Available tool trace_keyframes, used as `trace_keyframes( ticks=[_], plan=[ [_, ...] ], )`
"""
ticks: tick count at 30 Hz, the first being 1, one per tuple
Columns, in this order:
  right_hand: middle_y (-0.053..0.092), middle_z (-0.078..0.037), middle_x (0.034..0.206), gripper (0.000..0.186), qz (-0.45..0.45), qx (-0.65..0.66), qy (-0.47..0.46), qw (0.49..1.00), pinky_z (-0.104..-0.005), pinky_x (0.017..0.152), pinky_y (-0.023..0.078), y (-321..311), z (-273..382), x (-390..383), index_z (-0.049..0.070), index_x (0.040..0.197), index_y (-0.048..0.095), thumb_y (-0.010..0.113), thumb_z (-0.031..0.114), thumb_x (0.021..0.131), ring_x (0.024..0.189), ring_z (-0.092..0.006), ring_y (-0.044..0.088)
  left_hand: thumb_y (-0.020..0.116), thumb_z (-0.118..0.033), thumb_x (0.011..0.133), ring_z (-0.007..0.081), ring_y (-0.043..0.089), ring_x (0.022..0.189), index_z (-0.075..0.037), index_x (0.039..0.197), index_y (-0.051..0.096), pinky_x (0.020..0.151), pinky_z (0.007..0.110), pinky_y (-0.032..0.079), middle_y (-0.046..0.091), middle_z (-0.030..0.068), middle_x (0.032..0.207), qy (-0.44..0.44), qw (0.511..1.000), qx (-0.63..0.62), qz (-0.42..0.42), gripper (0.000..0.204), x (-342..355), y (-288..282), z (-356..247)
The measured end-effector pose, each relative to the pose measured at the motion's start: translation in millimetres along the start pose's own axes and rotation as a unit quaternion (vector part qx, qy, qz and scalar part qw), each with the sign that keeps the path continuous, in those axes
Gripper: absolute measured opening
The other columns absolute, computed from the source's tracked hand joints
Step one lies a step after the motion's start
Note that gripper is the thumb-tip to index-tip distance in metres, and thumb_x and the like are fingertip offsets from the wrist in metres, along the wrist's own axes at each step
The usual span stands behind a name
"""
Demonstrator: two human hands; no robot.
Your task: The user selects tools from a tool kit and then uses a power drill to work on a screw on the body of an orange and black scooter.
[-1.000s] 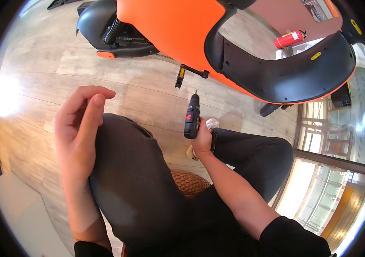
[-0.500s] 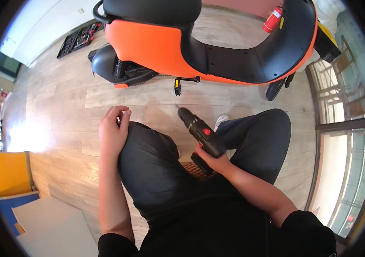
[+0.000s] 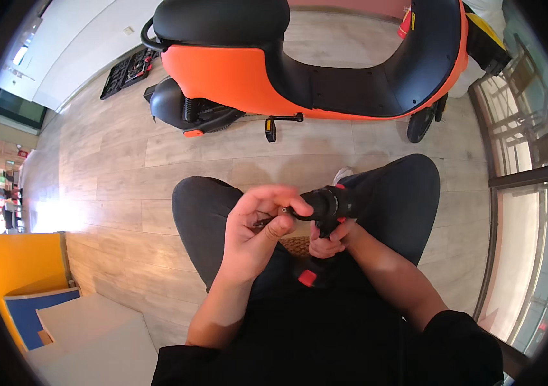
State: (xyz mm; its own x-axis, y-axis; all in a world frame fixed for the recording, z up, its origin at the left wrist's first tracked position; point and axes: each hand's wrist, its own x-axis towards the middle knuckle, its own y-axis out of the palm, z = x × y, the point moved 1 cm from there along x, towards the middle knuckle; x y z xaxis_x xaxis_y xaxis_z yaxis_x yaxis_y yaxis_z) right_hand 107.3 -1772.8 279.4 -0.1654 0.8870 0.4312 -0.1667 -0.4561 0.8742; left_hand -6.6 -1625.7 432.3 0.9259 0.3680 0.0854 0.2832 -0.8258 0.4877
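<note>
A black cordless drill with red accents [image 3: 341, 201] lies across my lap, its front end pointing left. My right hand [image 3: 330, 243] is closed around its handle, with a red-marked part low on the drill near my shirt. At the front end, my left hand [image 3: 254, 225] pinches around the chuck and bit, thumb below and index finger above. A small dark thin piece shows by the curled fingers; what exactly it is, I cannot make out. Beyond my knees stands an orange and black scooter [image 3: 216, 74], its pedal [image 3: 270, 130] hanging on the near side.
An opened black tool case [image 3: 126, 72] lies on the floor at the far left. A red fire extinguisher [image 3: 405, 24] shows behind the scooter. White, blue and yellow panels [image 3: 93, 328] stand at lower left. A glass door or window frame [image 3: 525, 177] runs along the right.
My left hand has left my left knee and come to the drill's front end. The drill has swung from pointing away to pointing left. The view has shifted slightly.
</note>
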Motion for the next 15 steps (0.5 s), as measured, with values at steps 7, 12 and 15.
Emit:
trace_keyframes(
  ticks=[7, 12, 15],
  plan=[
    [0.048, 0.006, 0.059, 0.044, 0.095, 0.059, 0.017, 0.994, -0.0249, 0.051, 0.037, -4.2, -8.2, -1.7, 0.0, 0.135, 0.058, 0.063, 0.018, 0.095, 0.045, -0.0046, 0.044, 0.068, 0.002, 0.095, 0.0187, 0.07, 0.103, 0.004, 0.131, 0.047, 0.091, 0.029, 0.053, 0.075, 0.0203, 0.109, -0.021, 1.0, 0.016, -0.016, 0.042, -8.8, 23.8, -0.1],
    [0.049, 0.008, 0.06, 0.046, 0.138, 0.075, 0.023, 0.987, -0.0222, 0.05, 0.036, -11.1, -9.4, -2.6, 0.0, 0.137, 0.058, 0.063, 0.018, 0.095, 0.046, -0.0029, 0.045, 0.067, 0.003, 0.095, 0.0183, 0.07, 0.104, 0.004, 0.129, 0.048, 0.097, 0.03, 0.05, 0.076, 0.0201, 0.109, -0.013, 0.999, 0.039, -0.009, 0.039, -6.4, 29.3, -1.3],
    [0.049, 0.008, 0.06, 0.038, 0.123, 0.066, 0.05, 0.989, -0.0219, 0.051, 0.037, -9.9, -1.7, -1.7, 0.003, 0.126, 0.063, 0.064, 0.024, 0.094, 0.046, -0.0034, 0.045, 0.066, 0.005, 0.095, 0.0214, 0.071, 0.106, 0.003, 0.124, 0.05, 0.099, 0.033, 0.051, 0.075, 0.0211, 0.109, -0.027, 0.999, 0.033, -0.02, 0.033, -1.0, 33.4, -7.3]
  ],
)
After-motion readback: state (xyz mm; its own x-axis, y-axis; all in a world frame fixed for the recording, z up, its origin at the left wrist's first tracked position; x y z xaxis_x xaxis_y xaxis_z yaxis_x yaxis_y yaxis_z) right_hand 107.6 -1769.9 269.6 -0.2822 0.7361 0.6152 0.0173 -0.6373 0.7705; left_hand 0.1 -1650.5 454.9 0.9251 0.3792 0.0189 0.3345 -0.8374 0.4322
